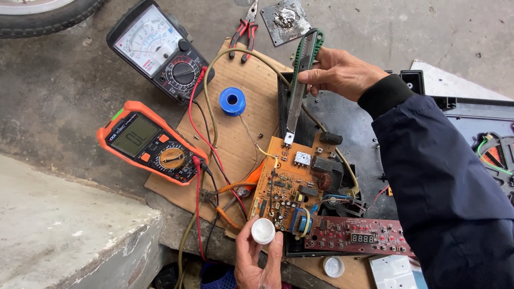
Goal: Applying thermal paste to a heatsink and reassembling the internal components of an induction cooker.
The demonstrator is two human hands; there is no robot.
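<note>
— Holding the utility knife (301, 80) by its green handle, the right hand (342, 72) has the long blade pointing down so the tip rests on a small white component at the top edge of the orange circuit board (292, 182). Looks to me like a scraping or spreading step on that part.

— And the left hand (256, 259)?

— Fingers closed around a small white round container (263, 231), held just below the board's lower edge. Its white cap (333, 266) seems to lie off to the right, near the red display board (356, 241).

— So what would the next move ask for?

— Judging by the pose, a light, steady touch: the blade tip sits among close-packed parts, so any slip would land on a neighbour. The wrist is bent down, thumb and fingers pinching the handle high up, which gives little leverage.

— What's around it?

— The board lies across a black housing (348, 123) on a sheet of cardboard (241, 128). An orange digital multimeter (145, 142) and a black analog multimeter (158, 48) sit to the left, their leads trailing toward the board. A blue solder spool (232, 101) and red-handled pliers (244, 29) lie above.
</note>
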